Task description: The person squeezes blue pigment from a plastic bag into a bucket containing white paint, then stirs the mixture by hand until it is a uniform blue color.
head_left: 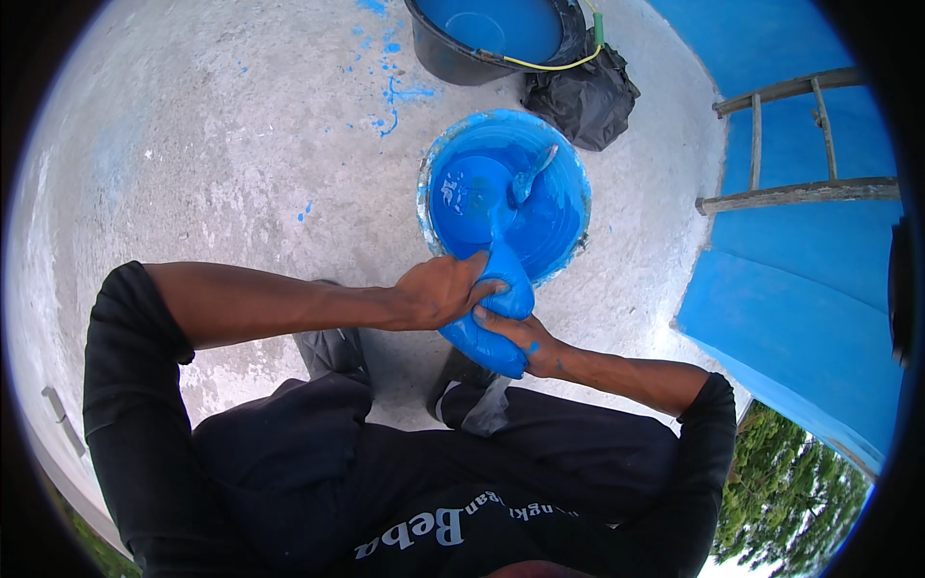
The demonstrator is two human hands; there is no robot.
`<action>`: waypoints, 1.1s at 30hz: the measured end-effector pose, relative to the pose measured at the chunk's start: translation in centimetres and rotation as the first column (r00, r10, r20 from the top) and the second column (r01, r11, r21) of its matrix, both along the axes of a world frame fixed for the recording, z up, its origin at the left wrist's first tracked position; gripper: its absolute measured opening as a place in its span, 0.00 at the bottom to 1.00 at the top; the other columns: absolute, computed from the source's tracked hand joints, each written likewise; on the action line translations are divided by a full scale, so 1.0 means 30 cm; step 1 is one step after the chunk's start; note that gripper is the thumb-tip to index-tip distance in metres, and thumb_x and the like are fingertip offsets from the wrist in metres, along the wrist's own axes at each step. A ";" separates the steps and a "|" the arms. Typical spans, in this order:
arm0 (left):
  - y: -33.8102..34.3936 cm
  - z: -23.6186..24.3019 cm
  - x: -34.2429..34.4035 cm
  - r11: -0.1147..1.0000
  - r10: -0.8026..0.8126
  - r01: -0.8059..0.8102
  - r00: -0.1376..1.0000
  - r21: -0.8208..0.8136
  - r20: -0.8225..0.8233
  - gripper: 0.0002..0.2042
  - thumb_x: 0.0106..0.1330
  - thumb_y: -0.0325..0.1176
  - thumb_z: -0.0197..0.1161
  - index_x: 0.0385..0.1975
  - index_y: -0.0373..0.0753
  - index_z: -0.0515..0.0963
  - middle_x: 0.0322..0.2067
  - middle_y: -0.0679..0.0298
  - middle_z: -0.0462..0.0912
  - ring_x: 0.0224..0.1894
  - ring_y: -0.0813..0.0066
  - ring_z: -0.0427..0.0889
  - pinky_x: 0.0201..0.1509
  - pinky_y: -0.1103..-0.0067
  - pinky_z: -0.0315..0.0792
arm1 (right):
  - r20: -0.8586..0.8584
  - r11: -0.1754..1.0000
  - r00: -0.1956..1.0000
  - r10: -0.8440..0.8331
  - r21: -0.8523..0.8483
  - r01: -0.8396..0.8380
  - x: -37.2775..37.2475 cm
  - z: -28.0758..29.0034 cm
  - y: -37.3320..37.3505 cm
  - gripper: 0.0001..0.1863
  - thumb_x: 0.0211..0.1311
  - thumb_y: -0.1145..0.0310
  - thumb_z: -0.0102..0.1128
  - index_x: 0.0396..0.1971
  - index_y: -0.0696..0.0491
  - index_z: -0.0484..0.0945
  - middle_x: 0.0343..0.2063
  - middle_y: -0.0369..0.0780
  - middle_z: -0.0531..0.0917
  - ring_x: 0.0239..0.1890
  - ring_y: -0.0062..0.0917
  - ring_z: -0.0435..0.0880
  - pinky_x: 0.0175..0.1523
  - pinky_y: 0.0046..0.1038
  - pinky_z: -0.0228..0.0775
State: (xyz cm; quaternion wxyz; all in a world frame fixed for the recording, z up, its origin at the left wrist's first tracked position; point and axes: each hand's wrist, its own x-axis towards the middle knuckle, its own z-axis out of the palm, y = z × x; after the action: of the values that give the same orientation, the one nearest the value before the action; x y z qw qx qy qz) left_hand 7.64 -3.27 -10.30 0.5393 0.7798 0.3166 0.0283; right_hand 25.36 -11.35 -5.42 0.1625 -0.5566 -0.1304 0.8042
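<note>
- Head view: the left hand [445, 289] is closed tight around the top part of a wet blue cloth [493, 313].
- The right hand [525, 339] grips the lower part of the same cloth from below.
- The cloth is bunched up between both hands, just over the near rim of a blue bucket [573, 183].
- The bucket sits on the grey concrete floor [222, 164] and holds blue paint.
- A paint-covered stick or brush [532, 173] rests inside the bucket.
- Farther away stands a black tub [438, 53] with blue paint inside too.
- A black bag [583, 96] lies just right of that tub.
- Blue splashes [390, 91] dot the floor near the tub.
- On the right is a blue wall [809, 289] with a wooden ladder [795, 144] on it.
</note>
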 end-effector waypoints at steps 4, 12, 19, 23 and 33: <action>-0.006 -0.001 -0.004 0.998 -0.009 0.009 1.000 -0.058 0.011 0.22 0.72 0.49 0.51 0.48 0.31 0.65 0.25 0.42 0.79 0.27 0.42 0.82 0.31 0.57 0.75 | 0.014 1.000 1.000 -0.004 0.019 0.003 -0.007 0.001 -0.011 0.42 0.61 0.50 0.65 0.68 0.50 0.54 0.58 0.44 0.70 0.60 0.34 0.72 0.60 0.37 0.70; 0.013 0.029 -0.002 0.996 -0.051 0.049 0.999 -0.076 -0.017 0.21 0.74 0.49 0.48 0.49 0.34 0.66 0.30 0.40 0.80 0.32 0.42 0.82 0.37 0.57 0.76 | 0.024 0.998 0.998 -0.061 -0.021 0.062 -0.020 0.020 -0.012 0.41 0.60 0.51 0.66 0.66 0.49 0.55 0.55 0.43 0.72 0.56 0.33 0.75 0.54 0.35 0.75; 0.007 0.020 -0.018 0.953 -0.104 0.127 0.990 -0.276 0.099 0.22 0.75 0.49 0.45 0.57 0.38 0.65 0.44 0.43 0.80 0.45 0.43 0.81 0.53 0.57 0.72 | 0.021 0.994 0.997 -0.076 -0.074 0.077 -0.032 0.025 -0.056 0.40 0.59 0.51 0.67 0.65 0.49 0.57 0.52 0.44 0.73 0.52 0.32 0.78 0.48 0.34 0.77; 0.014 0.008 -0.017 0.966 -0.096 0.133 0.981 -0.222 0.166 0.21 0.75 0.49 0.44 0.57 0.39 0.65 0.47 0.44 0.79 0.48 0.44 0.80 0.55 0.58 0.72 | 0.008 0.998 0.998 -0.063 -0.007 0.063 -0.028 0.022 -0.049 0.43 0.60 0.48 0.65 0.67 0.50 0.54 0.57 0.44 0.71 0.57 0.36 0.75 0.57 0.38 0.74; -0.010 0.017 -0.028 0.957 -0.051 0.111 0.974 -0.268 0.220 0.21 0.75 0.49 0.45 0.51 0.35 0.67 0.42 0.41 0.79 0.45 0.42 0.80 0.51 0.57 0.72 | 0.027 0.994 0.996 -0.088 -0.057 0.090 -0.042 0.035 -0.061 0.41 0.58 0.50 0.68 0.64 0.49 0.56 0.52 0.45 0.73 0.48 0.34 0.80 0.39 0.34 0.81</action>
State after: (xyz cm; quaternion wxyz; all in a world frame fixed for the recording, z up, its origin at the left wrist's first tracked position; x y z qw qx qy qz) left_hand 6.81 -3.56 -9.78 0.6749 0.7011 0.2259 0.0437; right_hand 24.12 -13.17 -4.37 0.1804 -0.5762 -0.0843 0.7927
